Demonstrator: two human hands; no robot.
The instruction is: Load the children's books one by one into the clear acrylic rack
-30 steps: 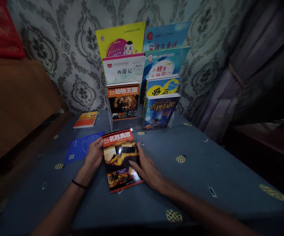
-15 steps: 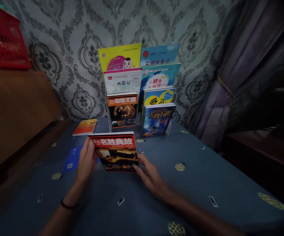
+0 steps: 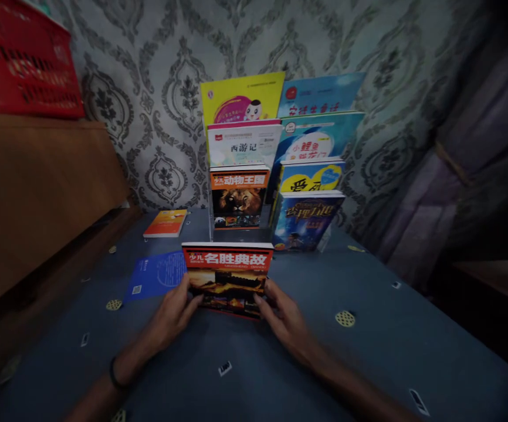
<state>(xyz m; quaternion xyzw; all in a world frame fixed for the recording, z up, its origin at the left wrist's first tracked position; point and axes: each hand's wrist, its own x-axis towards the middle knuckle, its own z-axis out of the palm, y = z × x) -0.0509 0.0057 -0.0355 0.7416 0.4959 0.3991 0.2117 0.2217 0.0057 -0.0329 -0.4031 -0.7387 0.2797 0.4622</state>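
Note:
Between my two hands a book with a red title band and a golden landscape cover is held upright, cover facing me. My left hand grips its lower left edge, thumb on the front. At the lower right edge my right hand holds it the same way. Just behind stands a lion-cover book in a clear stand. To its right is a dark blue book, in front of a yellow and blue book. Taller books rise behind, including a white one and a yellow one.
An orange book and a blue sheet or booklet lie flat on the left of the patterned blue tablecloth. A red basket sits on a brown box-like surface at left. A curtain hangs at right.
My left hand has slid from the book's upper left corner down to its lower left edge. The book is now more level and squarely facing me. The view has shifted slightly left.

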